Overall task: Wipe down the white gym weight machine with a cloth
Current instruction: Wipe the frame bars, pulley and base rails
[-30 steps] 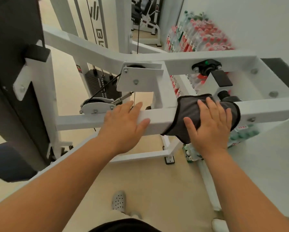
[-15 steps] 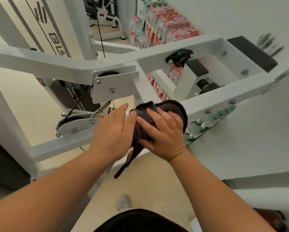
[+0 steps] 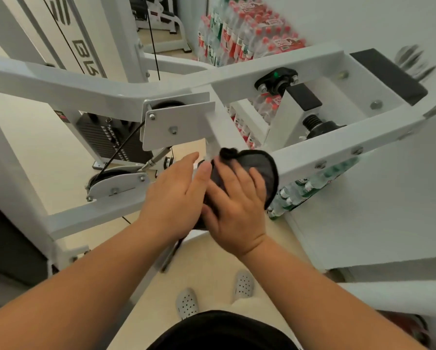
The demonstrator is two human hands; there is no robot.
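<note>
Cream flooring (image 3: 35,137) runs under the white gym weight machine (image 3: 338,152), which is glossy painted square tube with bolted flat plates. Shrink-wrapped water bottles (image 3: 247,34) are stacked against the pale wall (image 3: 363,18). Draped over the machine's near bar lies the dark grey cloth (image 3: 259,168) — soft, with a stitched, rounded edge. The right hand (image 3: 234,205) presses it, fingers spread flat. The left hand (image 3: 176,195), fingers straight, rests just beside it — thumb touching the cloth.
</note>
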